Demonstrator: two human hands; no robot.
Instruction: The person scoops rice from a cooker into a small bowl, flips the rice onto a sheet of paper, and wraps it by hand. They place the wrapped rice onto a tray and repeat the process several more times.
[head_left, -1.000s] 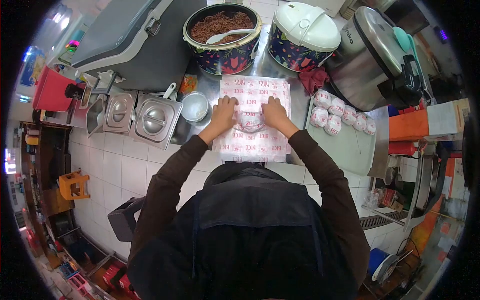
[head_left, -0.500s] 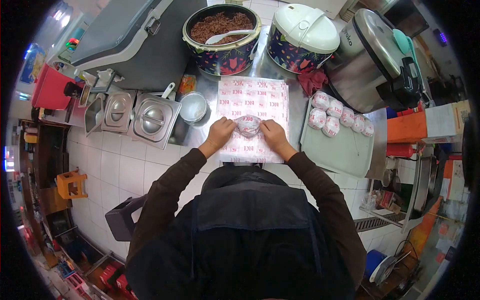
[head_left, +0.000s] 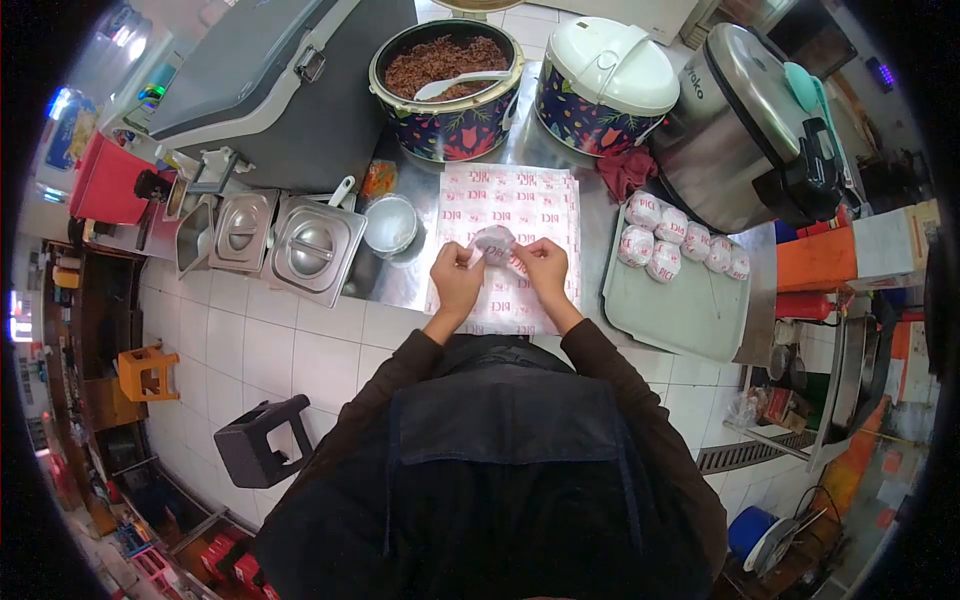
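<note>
A round bundle in printed paper (head_left: 494,242) sits on a stack of white sheets with red print (head_left: 505,300). My left hand (head_left: 457,277) pinches the wrapper at the bundle's near left side. On the near right side, my right hand (head_left: 544,269) has its fingertips closed on the wrapper too. The paper rises between the two hands. Several wrapped bundles (head_left: 664,260) like it lie at the far end of a grey-green tray (head_left: 680,318) to the right.
Behind the sheets stand an open pot of dark rice (head_left: 445,127) with a white paddle, a white-lidded pot (head_left: 604,90) and a steel cooker (head_left: 720,130). A clear bowl (head_left: 390,225) and lidded steel pans (head_left: 316,248) are on the left. A red cloth (head_left: 625,172) lies right.
Both hands have turned and drawn in to the near side of the bundle, pulling up its wrapper. The view has shifted slightly.
</note>
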